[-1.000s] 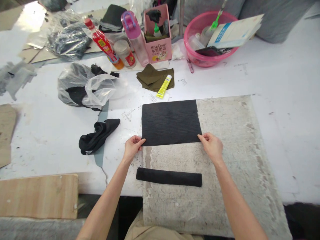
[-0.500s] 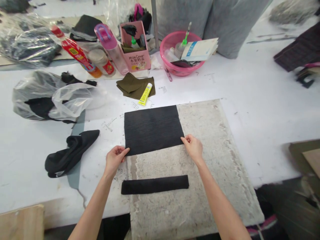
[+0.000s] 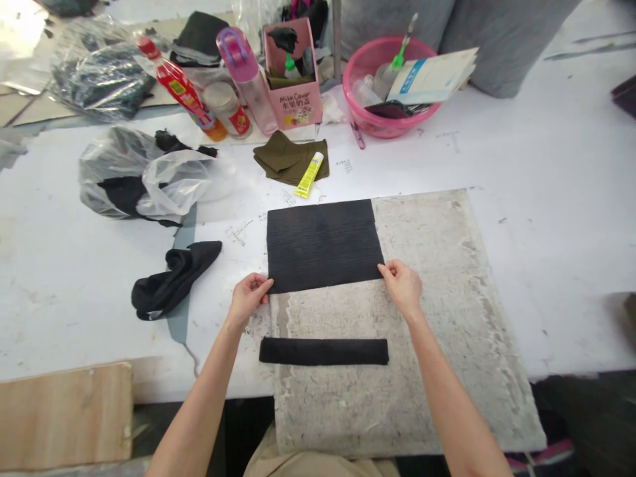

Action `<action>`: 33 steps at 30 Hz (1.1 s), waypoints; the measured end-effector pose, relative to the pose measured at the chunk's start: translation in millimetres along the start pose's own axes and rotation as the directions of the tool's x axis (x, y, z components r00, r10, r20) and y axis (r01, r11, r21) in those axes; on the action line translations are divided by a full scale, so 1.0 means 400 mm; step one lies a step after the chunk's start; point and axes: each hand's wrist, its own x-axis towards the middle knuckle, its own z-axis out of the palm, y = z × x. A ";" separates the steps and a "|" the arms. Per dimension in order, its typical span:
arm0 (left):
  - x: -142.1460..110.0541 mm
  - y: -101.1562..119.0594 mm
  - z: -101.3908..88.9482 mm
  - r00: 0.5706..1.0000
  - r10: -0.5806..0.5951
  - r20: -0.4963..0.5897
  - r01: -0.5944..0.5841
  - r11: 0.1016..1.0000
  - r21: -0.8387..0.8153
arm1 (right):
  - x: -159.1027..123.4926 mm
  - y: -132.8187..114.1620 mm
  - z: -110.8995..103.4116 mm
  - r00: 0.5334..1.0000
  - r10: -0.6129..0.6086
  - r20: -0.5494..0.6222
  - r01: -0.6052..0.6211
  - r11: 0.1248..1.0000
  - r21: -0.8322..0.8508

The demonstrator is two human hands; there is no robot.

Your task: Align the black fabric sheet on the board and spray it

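A black rectangular piece of fabric (image 3: 324, 246) with fine ribbed lines lies flat at the upper left of a worn grey board (image 3: 447, 344). My left hand (image 3: 250, 296) pinches its near left corner between thumb and fingers. At the near right corner, my right hand (image 3: 402, 285) pinches the same fabric. Closer to me, a narrow black fabric strip (image 3: 324, 352) rests across the board, apart from both hands. To the left lies a crumpled black cloth piece (image 3: 173, 278).
Behind the board, a yellow tube (image 3: 309, 175) lies on olive fabric pieces (image 3: 283, 156). Farther back stand a pink basin (image 3: 392, 126), a pink box (image 3: 297, 106), a pink bottle (image 3: 248, 79), a jar (image 3: 227, 109) and a red-labelled bottle (image 3: 181, 89). A plastic bag (image 3: 119, 172) sits left.
The view has shifted, so everything appears farther right and slightly higher. Both hands keep their pinch on the fabric's near corners, and the fabric looks unmoved on the board.
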 end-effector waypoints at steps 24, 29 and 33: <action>-0.117 -0.073 -0.040 0.969 0.246 -0.027 -0.238 0.956 0.169 | -0.205 0.023 0.018 0.904 -0.384 -0.189 0.413 0.899 0.147; -0.249 -0.106 -0.059 0.832 0.406 0.378 -0.551 0.679 0.485 | -0.374 -0.046 0.053 0.730 -0.659 0.180 0.649 0.751 0.121; -0.296 -0.137 -0.057 0.765 0.490 0.419 -0.641 0.506 0.577 | -0.439 -0.058 0.097 0.707 -0.671 0.223 0.670 0.736 0.093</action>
